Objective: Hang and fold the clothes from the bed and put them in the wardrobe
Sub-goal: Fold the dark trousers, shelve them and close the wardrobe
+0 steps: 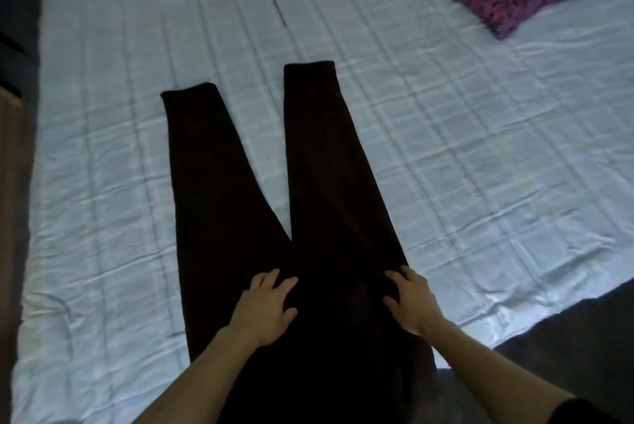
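Trousers, black, spread flat on bed, legs splayed away. Left hand and right hand pressed on hips, fingers spread apart. Probably soft, light, limp; best pinched at waistband or hems.

left grip, right grip (fingers spread), palms down

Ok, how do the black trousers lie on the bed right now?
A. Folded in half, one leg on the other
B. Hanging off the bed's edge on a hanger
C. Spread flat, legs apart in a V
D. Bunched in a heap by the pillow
C: the trousers lie flat on the bed with both legs splayed away from the person, while the left hand and right hand rest on the upper part.
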